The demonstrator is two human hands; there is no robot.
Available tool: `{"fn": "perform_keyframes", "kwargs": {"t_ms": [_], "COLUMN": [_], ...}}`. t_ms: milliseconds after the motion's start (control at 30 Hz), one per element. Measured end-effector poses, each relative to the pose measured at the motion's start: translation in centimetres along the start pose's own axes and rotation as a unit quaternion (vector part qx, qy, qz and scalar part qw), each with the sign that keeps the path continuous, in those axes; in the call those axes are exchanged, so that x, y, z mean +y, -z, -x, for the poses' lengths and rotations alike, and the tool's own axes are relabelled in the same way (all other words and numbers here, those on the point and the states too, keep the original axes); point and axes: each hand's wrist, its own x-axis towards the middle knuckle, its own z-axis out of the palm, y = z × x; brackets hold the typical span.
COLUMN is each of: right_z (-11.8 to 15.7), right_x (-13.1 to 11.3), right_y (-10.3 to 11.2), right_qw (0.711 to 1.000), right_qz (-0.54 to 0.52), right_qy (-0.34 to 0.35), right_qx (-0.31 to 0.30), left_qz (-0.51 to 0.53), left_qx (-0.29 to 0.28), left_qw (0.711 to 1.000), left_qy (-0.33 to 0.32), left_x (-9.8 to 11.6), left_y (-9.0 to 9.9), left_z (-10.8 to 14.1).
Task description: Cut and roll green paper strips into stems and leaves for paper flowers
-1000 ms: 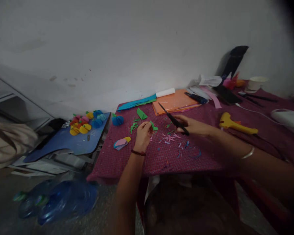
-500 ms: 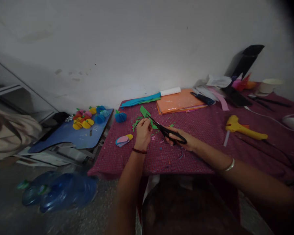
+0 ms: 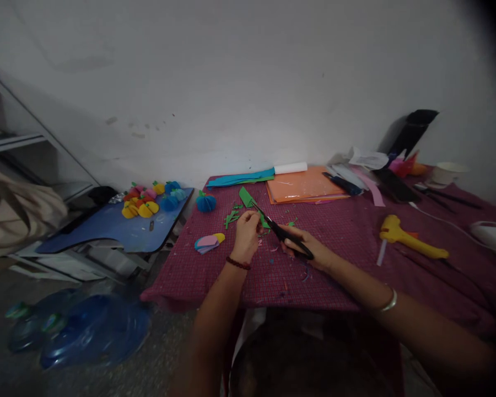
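Note:
A pair of black-handled scissors (image 3: 294, 242) is in my right hand (image 3: 310, 248), its fingers wrapped round the handles. The blades point away to the upper left and look nearly together. Close to the blade tips, my left hand (image 3: 248, 234) is closed in a pinch; whatever its fingertips hold is too small to make out. Just beyond the hands lies a green foam-like piece (image 3: 245, 197). Small green scraps (image 3: 231, 216) are scattered to its left. A stack of pink, blue and yellow cut-outs (image 3: 209, 242) rests left of my left hand.
A blue paper pumpkin (image 3: 206, 202) stands near the left edge of the maroon cloth (image 3: 330, 286). Orange sheets (image 3: 310, 184) and blue strips (image 3: 240, 179) lie along the wall. A yellow glue gun (image 3: 413, 237) is at right. Colourful pumpkins (image 3: 146, 208) sit on a blue side table (image 3: 107, 226).
The view has tilted, so the tabletop sits slightly lower in the picture. The scissor handles have come closer together. Both hands stay close to the green piece.

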Motion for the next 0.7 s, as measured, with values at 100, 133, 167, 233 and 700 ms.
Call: {"fn": "perform_keyframes", "kwargs": {"t_ms": [100, 133, 167, 233, 700], "right_z": [0.1, 0.1, 0.2, 0.2, 0.5], "right_x": [-0.1, -0.2, -0.2, -0.3, -1.1], "right_y": [-0.2, -0.2, -0.3, -0.4, -0.9], "right_qw": [1.000, 1.000, 1.000, 1.000, 0.998], "right_qz": [0.014, 0.016, 0.017, 0.015, -0.012], "right_qy": [0.005, 0.004, 0.003, 0.000, -0.036], "right_qx": [0.007, 0.008, 0.008, 0.009, 0.044], "left_qz": [-0.004, -0.007, -0.009, -0.010, -0.015], "left_qx": [0.003, 0.005, 0.007, 0.009, 0.005], "left_qw": [1.000, 1.000, 1.000, 1.000, 1.000], "left_qy": [-0.003, -0.005, -0.004, -0.003, -0.009], "left_x": [-0.1, -0.1, -0.1, 0.0, -0.2], "left_y": [0.0, -0.1, -0.1, -0.2, -0.2], "left_z": [0.0, 0.1, 0.1, 0.1, 0.1]}}
